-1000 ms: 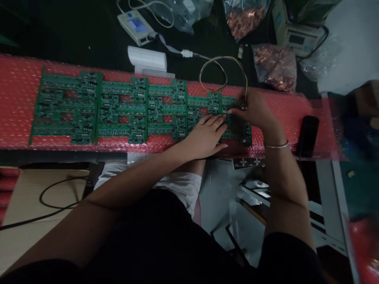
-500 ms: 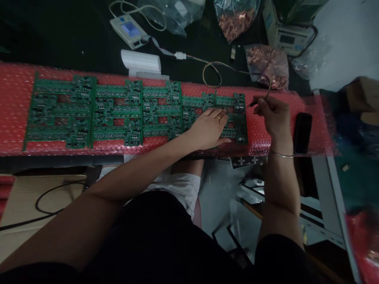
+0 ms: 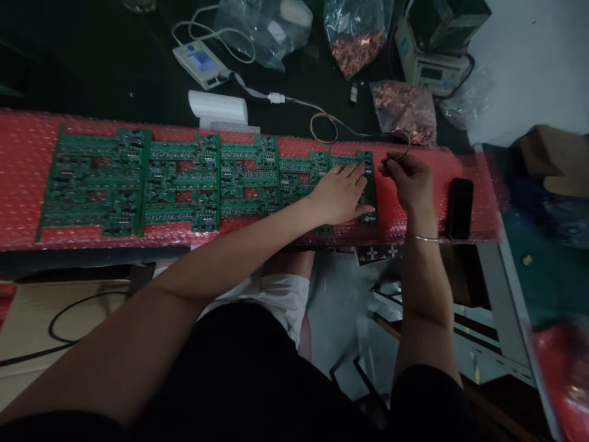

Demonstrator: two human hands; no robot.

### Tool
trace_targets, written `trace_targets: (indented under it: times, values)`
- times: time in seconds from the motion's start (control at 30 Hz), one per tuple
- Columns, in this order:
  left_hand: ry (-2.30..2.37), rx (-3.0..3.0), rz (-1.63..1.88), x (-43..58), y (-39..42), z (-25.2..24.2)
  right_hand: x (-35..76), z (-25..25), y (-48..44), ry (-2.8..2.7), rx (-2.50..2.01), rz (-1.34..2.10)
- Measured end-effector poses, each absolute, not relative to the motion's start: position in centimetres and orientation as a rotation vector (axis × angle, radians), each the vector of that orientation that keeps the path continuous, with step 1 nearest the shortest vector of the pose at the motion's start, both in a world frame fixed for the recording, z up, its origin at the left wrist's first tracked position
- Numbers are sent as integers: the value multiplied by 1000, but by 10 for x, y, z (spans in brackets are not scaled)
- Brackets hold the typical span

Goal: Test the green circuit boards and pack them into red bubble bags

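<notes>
A row of green circuit board panels point(image 3: 179, 180) lies flat on red bubble wrap point(image 3: 21, 190). My left hand point(image 3: 340, 193) rests palm down with fingers stretched over the rightmost board point(image 3: 371, 190), covering much of it. Just off that board's right edge, my right hand point(image 3: 411, 181) pinches the end of a thin multi-wire cable point(image 3: 352, 130). The tip between the fingers is too small to make out. The cable loops back through a white connector point(image 3: 276, 97) to a small handheld device point(image 3: 201, 64) with a lit screen.
A white paper roll point(image 3: 218, 107) lies behind the panels. Two bags of copper-coloured parts point(image 3: 359, 52) are at the back, beside a box-shaped instrument point(image 3: 427, 70). A black phone-like object point(image 3: 460, 209) lies right of my right hand, near the table's edge.
My left hand has slid right across the rightmost board, its fingers now nearer the edge. My right hand has come slightly left with the cable end. The whole view has shifted a little.
</notes>
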State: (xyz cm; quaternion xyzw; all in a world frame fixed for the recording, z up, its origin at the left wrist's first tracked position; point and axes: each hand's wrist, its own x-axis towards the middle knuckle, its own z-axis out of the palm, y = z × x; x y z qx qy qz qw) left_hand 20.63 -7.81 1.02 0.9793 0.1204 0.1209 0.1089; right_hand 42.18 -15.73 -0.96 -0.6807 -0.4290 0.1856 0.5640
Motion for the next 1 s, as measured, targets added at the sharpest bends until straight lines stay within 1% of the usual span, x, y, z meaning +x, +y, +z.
trace_targets:
  times: [0.13, 0.27, 0.5, 0.73, 1.0]
  values:
    - [302, 2844, 236, 223, -80, 7, 428, -14, -153, -1046, -1604, 457]
    - [329, 2787, 177, 222, -83, 8, 426, -19, -140, -1107, -1583, 390]
    - [283, 2828, 213, 185, -107, 6, 421, -23, -109, -1225, -1622, 337]
    - [272, 2875, 100, 154, -123, 4, 428, -28, -105, -1298, -1563, 304]
    - [288, 2885, 14, 148, -128, 2, 432, -29, -99, -1341, -1781, 16]
